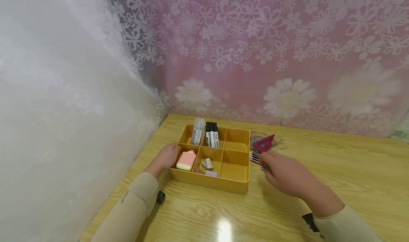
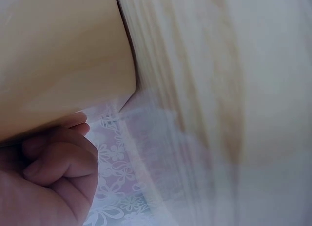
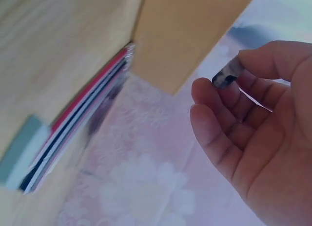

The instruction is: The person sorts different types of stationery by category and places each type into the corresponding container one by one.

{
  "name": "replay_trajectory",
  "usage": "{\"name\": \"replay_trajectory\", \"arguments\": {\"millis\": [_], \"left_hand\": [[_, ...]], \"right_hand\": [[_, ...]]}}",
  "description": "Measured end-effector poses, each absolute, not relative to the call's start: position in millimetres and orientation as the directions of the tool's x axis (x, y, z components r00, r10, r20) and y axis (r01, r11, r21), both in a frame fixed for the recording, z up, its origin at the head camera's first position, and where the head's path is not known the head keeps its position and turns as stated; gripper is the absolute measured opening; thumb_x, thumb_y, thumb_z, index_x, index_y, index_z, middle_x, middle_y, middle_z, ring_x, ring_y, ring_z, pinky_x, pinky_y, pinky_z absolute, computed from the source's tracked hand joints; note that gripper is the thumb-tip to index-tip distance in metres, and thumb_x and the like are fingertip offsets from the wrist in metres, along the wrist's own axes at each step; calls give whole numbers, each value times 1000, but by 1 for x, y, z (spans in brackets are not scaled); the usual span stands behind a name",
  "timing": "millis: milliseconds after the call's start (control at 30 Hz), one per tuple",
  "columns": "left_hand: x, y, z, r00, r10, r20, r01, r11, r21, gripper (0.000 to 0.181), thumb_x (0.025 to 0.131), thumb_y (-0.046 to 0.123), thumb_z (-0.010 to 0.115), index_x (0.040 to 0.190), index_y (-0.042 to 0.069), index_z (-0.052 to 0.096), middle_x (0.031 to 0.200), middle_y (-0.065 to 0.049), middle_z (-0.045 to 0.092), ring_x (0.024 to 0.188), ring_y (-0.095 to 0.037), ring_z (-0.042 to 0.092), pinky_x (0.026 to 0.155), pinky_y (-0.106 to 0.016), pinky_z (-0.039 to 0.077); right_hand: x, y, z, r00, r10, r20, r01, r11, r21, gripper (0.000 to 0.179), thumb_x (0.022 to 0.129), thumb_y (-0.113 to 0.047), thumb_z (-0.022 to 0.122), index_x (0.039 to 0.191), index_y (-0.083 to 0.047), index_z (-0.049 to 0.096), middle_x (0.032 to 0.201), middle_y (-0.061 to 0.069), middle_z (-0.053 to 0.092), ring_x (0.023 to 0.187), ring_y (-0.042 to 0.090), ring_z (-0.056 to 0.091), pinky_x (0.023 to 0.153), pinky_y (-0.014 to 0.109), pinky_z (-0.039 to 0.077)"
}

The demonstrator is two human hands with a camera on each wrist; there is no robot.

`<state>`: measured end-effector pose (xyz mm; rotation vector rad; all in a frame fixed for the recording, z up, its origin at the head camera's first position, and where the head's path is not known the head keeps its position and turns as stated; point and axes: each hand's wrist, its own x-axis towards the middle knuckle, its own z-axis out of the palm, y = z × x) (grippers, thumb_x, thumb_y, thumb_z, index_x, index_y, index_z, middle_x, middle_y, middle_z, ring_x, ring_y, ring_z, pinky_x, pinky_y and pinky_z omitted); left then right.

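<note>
While the left hand (image 1: 167,156) grips the yellow organizer's (image 1: 209,183) left edge and the right hand (image 1: 289,174) pinches a small grey piece (image 3: 227,72) just beyond its right edge, four compartments look filled, two right-hand ones unfilled, with pens (image 1: 255,157) and a pink triangle (image 1: 271,139) outside and open table (image 1: 345,167) rightward.

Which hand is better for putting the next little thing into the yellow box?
Probably the right hand: it pinches a small piece beside the yellow box, near the empty front-right compartment. The left hand is busy gripping the box's left side.
</note>
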<state>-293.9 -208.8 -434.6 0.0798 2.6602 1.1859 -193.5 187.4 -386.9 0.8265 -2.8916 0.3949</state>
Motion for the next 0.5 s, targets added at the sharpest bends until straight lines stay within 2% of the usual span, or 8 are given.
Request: {"name": "replay_trajectory", "arguments": {"millis": [300, 500], "left_hand": [[-293, -208, -436, -971, 130, -200, -65, 662, 746, 50, 111, 34, 31, 149, 7, 49, 149, -14, 50, 139, -35, 43, 114, -57, 30], [-294, -208, -436, -972, 129, -199, -67, 654, 754, 50, 111, 34, 31, 148, 7, 50, 148, -14, 50, 138, -34, 44, 114, -57, 32]], "right_hand": [[-199, 148, -373, -823, -541, 172, -566, 807, -169, 4, 99, -18, 64, 99, -20, 60, 90, -11, 53, 65, 0, 47, 57, 23, 44], [-207, 119, -368, -824, -547, 149, -565, 814, -138, 8, 99, -24, 68, 99, -22, 60, 89, -11, 54, 67, 4, 48, 55, 23, 44]]}}
